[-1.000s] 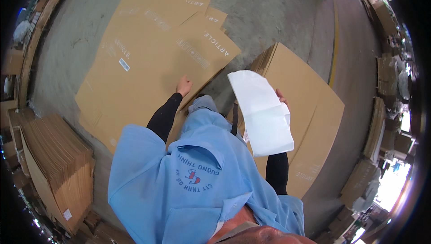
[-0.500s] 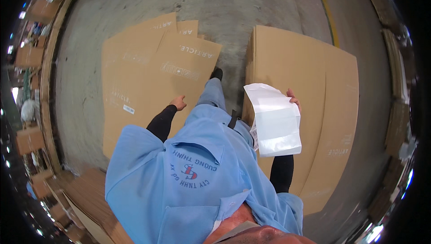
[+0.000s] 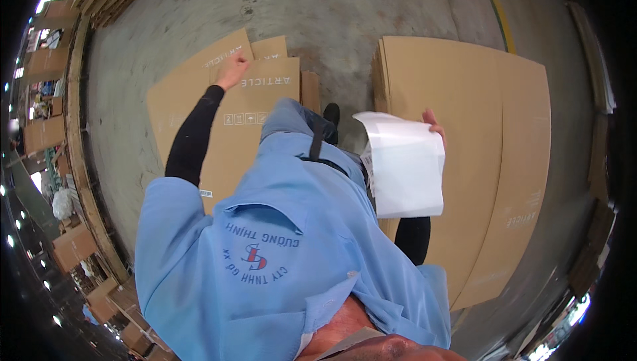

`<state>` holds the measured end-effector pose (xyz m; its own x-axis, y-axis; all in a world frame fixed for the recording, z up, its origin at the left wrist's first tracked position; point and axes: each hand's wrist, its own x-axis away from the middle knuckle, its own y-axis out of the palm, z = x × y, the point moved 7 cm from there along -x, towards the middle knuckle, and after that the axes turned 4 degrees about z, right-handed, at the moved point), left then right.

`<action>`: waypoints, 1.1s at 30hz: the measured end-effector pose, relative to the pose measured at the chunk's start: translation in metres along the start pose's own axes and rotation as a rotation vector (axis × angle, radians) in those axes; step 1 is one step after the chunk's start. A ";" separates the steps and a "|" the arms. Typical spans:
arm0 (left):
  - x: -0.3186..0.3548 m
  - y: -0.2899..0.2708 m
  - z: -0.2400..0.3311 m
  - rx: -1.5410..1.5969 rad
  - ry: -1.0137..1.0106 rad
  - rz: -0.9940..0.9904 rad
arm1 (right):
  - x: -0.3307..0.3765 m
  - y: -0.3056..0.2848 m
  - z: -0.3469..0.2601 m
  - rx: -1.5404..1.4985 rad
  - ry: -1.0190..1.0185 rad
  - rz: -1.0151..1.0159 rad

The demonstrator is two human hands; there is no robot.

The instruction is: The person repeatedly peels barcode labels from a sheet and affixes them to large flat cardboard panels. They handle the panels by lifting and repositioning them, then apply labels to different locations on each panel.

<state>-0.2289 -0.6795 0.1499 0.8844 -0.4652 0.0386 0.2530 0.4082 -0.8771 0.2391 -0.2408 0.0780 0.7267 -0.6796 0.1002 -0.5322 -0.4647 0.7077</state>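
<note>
My right hand (image 3: pixel 434 122) grips the top corner of a white sheet (image 3: pixel 406 165), held up in front of my right side over a stack of flat brown cardboard (image 3: pixel 491 135). My left hand (image 3: pixel 232 69) is out in front on a black-sleeved arm, fingers curled into a fist with nothing in it. It hangs above a second pile of flattened brown cartons (image 3: pixel 199 105) lying on the floor. My light blue shirt (image 3: pixel 279 255) fills the lower middle, and one black shoe (image 3: pixel 331 113) shows between the two piles.
Grey concrete floor (image 3: pixel 345 9) stretches ahead, with a yellow line (image 3: pixel 494 2) at the far right. Wooden pallets and more cardboard stacks (image 3: pixel 73 49) line the left edge.
My left arm has swung forward and up, away from my body. The right hand still holds the white sheet. The view has turned, so both cardboard piles lie straighter ahead.
</note>
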 end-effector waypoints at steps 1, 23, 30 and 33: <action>0.005 -0.009 0.004 -0.047 -0.027 -0.026 | 0.000 0.004 -0.006 0.011 -0.060 -0.013; 0.435 0.020 0.663 1.041 0.832 -0.520 | 0.334 0.019 -0.374 0.417 -0.260 0.535; 0.369 0.097 0.717 1.535 0.115 -0.946 | 0.365 0.047 -0.432 0.667 -0.261 0.633; 0.382 0.100 0.735 1.568 0.134 -0.949 | 0.389 0.049 -0.449 0.645 -0.300 0.650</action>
<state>0.4229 -0.2391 0.4291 0.2282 -0.9691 0.0935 0.7492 0.2361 0.6189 0.6908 -0.2737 0.4659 0.1119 -0.9896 0.0903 -0.9930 -0.1079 0.0472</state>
